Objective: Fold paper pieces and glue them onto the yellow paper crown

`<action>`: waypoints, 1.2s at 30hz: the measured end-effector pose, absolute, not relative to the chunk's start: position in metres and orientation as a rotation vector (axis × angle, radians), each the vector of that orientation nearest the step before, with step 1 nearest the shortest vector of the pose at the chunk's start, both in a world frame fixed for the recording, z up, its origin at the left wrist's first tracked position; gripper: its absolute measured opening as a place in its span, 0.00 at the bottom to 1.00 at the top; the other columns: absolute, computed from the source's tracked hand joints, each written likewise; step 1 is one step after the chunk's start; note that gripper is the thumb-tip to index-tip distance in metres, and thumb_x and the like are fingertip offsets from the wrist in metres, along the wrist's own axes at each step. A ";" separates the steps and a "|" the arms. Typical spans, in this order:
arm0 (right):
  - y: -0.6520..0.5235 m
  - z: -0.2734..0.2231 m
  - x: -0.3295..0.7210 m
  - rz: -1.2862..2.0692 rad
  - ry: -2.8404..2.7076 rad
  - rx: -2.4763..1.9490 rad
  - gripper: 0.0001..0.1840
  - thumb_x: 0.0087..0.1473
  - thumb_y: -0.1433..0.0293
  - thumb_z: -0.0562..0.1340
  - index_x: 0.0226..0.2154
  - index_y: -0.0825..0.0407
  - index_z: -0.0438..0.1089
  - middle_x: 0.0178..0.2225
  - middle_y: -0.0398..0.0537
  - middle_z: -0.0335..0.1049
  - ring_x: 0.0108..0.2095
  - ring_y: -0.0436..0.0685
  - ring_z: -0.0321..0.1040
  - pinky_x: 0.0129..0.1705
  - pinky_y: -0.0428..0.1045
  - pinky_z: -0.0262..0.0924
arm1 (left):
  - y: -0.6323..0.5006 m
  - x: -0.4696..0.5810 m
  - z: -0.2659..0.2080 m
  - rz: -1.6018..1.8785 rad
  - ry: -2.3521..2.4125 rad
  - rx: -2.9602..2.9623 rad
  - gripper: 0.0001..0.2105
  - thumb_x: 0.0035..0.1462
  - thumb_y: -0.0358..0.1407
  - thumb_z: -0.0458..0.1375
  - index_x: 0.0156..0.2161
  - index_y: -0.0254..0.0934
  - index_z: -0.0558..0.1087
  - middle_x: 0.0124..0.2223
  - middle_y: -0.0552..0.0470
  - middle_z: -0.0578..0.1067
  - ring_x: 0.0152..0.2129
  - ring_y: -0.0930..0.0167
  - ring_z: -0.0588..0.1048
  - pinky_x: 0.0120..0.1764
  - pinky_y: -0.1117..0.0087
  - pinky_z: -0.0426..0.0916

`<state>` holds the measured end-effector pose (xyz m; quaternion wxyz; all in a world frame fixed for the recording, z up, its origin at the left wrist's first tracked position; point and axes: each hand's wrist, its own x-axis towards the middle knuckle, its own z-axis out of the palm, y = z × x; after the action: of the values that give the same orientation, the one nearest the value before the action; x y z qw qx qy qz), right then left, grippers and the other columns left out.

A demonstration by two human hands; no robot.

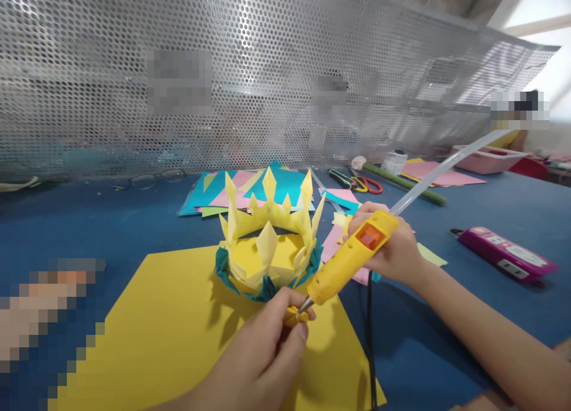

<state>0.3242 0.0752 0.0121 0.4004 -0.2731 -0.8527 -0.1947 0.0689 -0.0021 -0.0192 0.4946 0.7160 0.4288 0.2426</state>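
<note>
Between the fingertips of my left hand (270, 345) is a small folded yellow paper piece (292, 317). My right hand (401, 253) is wrapped round a yellow hot glue gun (343, 265), with a long clear glue stick (441, 176) jutting from its back. The gun's metal nozzle meets the folded piece or lies just over it; I cannot tell which. Just beyond stands a pale yellow paper crown (266, 247) with pointed tips and a teal paper trim (227, 274) round its base. It rests on a large yellow sheet (178, 316).
Blue, pink and green papers (272, 188) lie behind the crown. Farther right are scissors (368, 185), a green rod (404, 184), a purple pouch (504, 253) and a pink basket (486, 160). A black cord (369, 339) hangs from the gun. A perforated metal screen (250, 72) closes the back.
</note>
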 end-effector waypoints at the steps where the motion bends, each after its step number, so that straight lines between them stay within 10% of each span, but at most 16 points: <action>1: 0.075 0.012 0.324 -0.497 -2.158 -0.688 0.11 0.58 0.62 0.65 0.28 0.46 0.64 0.21 0.41 0.68 0.23 0.57 0.67 0.29 0.52 0.64 | -0.002 0.069 -0.019 0.596 1.037 1.737 0.11 0.66 0.42 0.44 0.44 0.43 0.66 0.34 0.53 0.71 0.40 0.62 0.72 0.33 0.69 0.61; 16: 0.075 0.015 0.322 -0.555 -2.154 -0.655 0.12 0.62 0.64 0.61 0.27 0.47 0.64 0.21 0.42 0.70 0.24 0.55 0.69 0.29 0.50 0.65 | -0.004 0.071 -0.006 0.566 1.002 1.700 0.09 0.65 0.40 0.44 0.44 0.41 0.65 0.27 0.61 0.58 0.23 0.70 0.58 0.29 0.68 0.53; 36: 0.075 0.015 0.322 -0.560 -2.147 -0.660 0.11 0.59 0.64 0.64 0.28 0.47 0.64 0.20 0.41 0.68 0.23 0.55 0.68 0.28 0.50 0.66 | -0.004 0.070 -0.011 0.564 1.007 1.674 0.10 0.64 0.43 0.46 0.43 0.42 0.65 0.32 0.58 0.61 0.28 0.68 0.61 0.31 0.67 0.54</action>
<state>0.3223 0.0745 0.0150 0.4016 -0.2611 -0.8494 -0.2217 0.0702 -0.0040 -0.0109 0.5262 0.7000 0.4213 0.2359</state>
